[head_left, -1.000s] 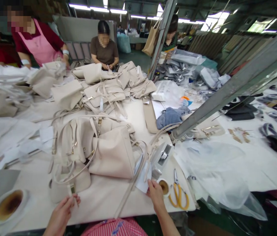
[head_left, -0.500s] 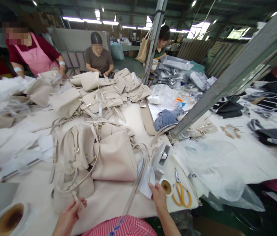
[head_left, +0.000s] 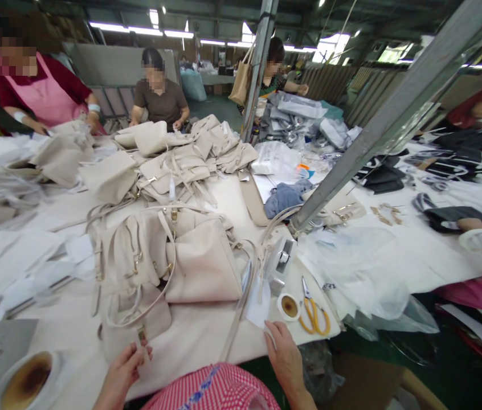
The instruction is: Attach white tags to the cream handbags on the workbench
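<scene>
My left hand point(head_left: 126, 364) is closed at the table's front edge, pinching a short beige strap end point(head_left: 142, 343). Just beyond it sits a small beige bag point(head_left: 144, 310) with a looped handle. My right hand point(head_left: 284, 348) is closed near the edge, thumb against fingers; a thin pale strip seems to show there, but I cannot make it out. White paper point(head_left: 258, 307) lies just past its fingertips, beside a long beige strap point(head_left: 236, 324). A larger beige handbag point(head_left: 202, 265) and a bag with gold zips point(head_left: 132, 250) stand in the middle.
Yellow-handled scissors point(head_left: 313, 310), a tape roll point(head_left: 288, 307) and a grey tape dispenser point(head_left: 281, 263) are at right. Another roll point(head_left: 27, 380) is at front left. A metal post point(head_left: 378, 122) slants across the right side. Beige bags point(head_left: 181, 162) are heaped before co-workers.
My right hand has come back toward me, away from the white paper and the strap there. My left hand still pinches the strap end. The view has shifted slightly.
</scene>
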Demonstrator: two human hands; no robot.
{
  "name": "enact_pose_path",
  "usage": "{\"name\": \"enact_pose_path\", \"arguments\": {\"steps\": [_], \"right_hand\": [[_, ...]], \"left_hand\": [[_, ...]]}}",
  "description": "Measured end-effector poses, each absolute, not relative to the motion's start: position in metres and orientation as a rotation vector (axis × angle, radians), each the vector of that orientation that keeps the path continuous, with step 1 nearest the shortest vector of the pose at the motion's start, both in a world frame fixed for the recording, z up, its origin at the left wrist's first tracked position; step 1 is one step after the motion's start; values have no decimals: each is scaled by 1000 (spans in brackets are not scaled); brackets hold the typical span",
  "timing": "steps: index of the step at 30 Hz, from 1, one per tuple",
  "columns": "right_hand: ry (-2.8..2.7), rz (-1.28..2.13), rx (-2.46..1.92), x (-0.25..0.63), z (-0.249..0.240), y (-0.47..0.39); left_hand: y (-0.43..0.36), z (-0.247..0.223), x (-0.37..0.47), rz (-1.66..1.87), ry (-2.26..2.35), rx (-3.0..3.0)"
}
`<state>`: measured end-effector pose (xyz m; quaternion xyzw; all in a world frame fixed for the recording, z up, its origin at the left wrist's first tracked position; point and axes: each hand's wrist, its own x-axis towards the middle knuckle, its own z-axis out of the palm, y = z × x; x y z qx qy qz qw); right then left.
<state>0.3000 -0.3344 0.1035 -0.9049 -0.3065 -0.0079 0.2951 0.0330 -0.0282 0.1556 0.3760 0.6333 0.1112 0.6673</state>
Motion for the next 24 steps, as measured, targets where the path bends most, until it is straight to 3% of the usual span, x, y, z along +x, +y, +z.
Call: {"name": "enact_pose_path", "arguments": {"steps": [6, 13, 21, 24], "right_hand": [[-617, -251, -2605, 348, 113, -355], [-300, 46, -2851, 405, 105, -348], [-539, 20, -2771, 401, 122, -356], [-937, -49, -2650, 376, 125, -357]], "left_hand": [[-25, 149, 20, 262, 1528, 839], [-30, 139, 3, 234, 1524, 868], [-32, 125, -5, 303, 1503, 773], [-32, 123, -4, 295, 1501, 741]]}}
